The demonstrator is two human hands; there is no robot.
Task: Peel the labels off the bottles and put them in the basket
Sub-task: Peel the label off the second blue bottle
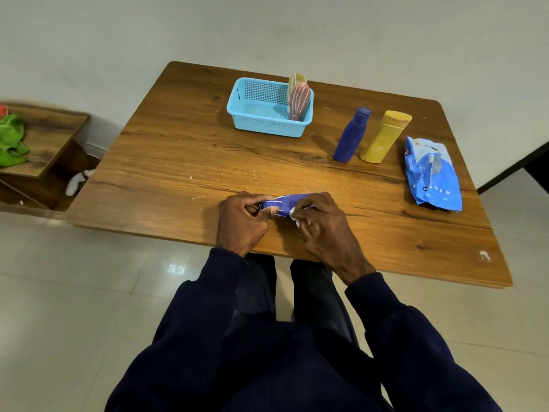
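- Five bottles: two basketed bottles (299, 102) in one basket (267, 126), two upright bottles (350, 135), one lying bottle (285, 205).
- Your left grip (242, 218) and right grip (323, 224) both clamp the lying bottle.

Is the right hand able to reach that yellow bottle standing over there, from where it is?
Probably yes, once free. The right hand is pinching the label on the purple bottle; bare table lies between it and the yellow bottle, nothing blocking.
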